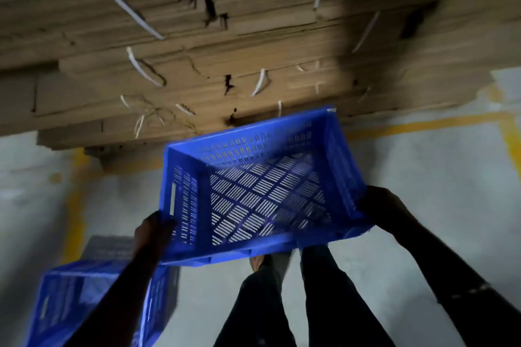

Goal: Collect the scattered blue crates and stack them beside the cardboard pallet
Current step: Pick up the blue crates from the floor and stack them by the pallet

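Blue perforated plastic makes up the held crate (262,186), which is seen carried in the air above the grey concrete floor (423,177), just in front of the cardboard pallet (197,51). Its open top is turned up toward the camera, so that the slotted lattice base and the vented walls are seen from inside. Its long axis is laid roughly left to right across the view, with the right end raised and turned slightly away toward the pallet; the crate is thus tilted rather than level. A slot handle is visible in the left short wall.

The left short end is gripped by the left hand (153,229), its fingers curled over the rim near the handle slot. The lower right corner is held by the right hand (379,207), its fingers wrapped round the rim. Both forearms are seen in dark sleeves, and dark trouser legs (282,304) are seen below the crate.

A second blue crate (93,301) is set on the floor at lower left, partly hidden by the left arm and blurred; its exact attitude cannot be told.

Flattened brown sheets bound with white straps (127,7) make up the pallet stack. Yellow floor lines (423,122) are painted along its edge
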`<action>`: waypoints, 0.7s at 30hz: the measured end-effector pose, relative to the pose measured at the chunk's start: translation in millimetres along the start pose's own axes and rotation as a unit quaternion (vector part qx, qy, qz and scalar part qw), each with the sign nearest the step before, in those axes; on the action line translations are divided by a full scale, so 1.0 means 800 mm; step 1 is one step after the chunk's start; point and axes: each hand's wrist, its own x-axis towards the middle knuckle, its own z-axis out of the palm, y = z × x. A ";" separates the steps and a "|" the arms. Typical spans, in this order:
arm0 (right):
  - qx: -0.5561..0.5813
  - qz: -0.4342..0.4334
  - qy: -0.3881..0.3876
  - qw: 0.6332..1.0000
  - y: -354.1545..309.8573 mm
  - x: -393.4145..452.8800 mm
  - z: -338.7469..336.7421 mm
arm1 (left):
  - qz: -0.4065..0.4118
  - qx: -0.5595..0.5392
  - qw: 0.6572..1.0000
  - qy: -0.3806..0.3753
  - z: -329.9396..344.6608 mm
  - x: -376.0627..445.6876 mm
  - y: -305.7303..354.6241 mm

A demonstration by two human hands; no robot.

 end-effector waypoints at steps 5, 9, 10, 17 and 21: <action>0.005 0.020 0.087 0.996 0.062 -0.080 -0.059 | 0.085 0.074 0.994 -0.011 -0.015 -0.081 0.099; -0.029 0.020 0.093 0.995 0.146 -0.118 -0.111 | 0.159 0.083 0.984 -0.003 -0.003 -0.134 0.198; -0.029 0.026 0.110 0.993 0.172 -0.122 -0.128 | 0.173 0.082 0.981 -0.006 0.010 -0.138 0.227; 0.001 0.101 0.217 0.971 0.368 -0.150 -0.236 | 0.256 0.091 0.962 -0.027 0.137 -0.148 0.431; 0.045 0.132 0.261 0.955 0.481 -0.172 -0.295 | 0.320 0.092 0.942 -0.034 0.193 -0.260 0.554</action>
